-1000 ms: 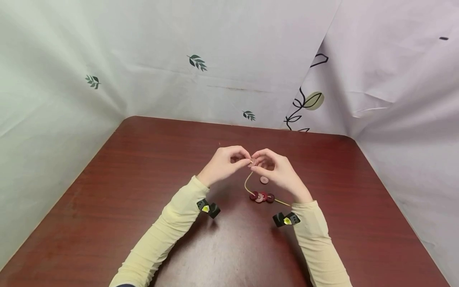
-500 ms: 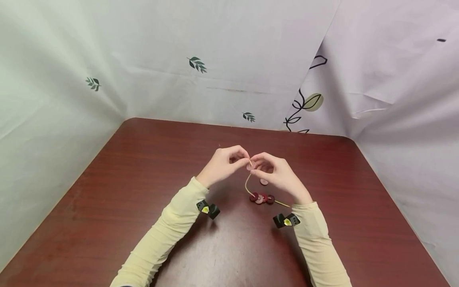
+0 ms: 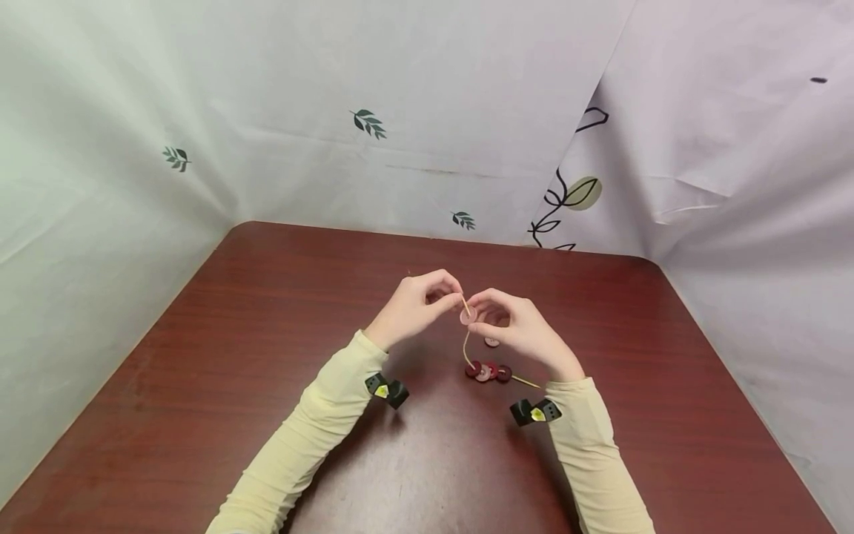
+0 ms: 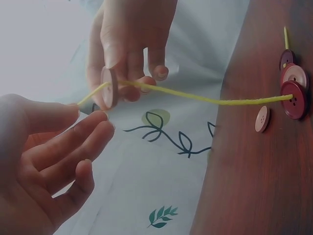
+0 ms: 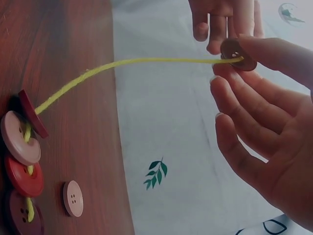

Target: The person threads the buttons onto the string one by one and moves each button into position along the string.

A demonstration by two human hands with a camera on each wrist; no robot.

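Between thumb and fingertips, my right hand [image 3: 523, 326] pinches a pink button [image 3: 468, 316] by its edge, above the table. A yellow cord [image 4: 190, 95] runs through a hole of this button. My left hand [image 3: 416, 308] pinches the cord's end on the button's other side, as the left wrist view shows. The cord drops from the button to a strung row on the table: a dark red button [image 4: 294, 100], a pink button [image 5: 19, 139], a red button [image 5: 22, 176] and a maroon button [image 5: 22, 213]. A short tail of cord sticks out beyond the maroon one.
A loose pink button [image 5: 73, 199] lies on the brown wooden table [image 3: 267, 311] near the strung row, partly behind my right hand in the head view. White curtains [image 3: 414, 111] with leaf prints stand round the table's back and sides. Each sleeve carries a black wrist camera [image 3: 387, 390].
The pink button has moved slightly down and away from my left fingertips, and more cord shows between them. My right hand has lowered a little with it; the left hand has barely moved.
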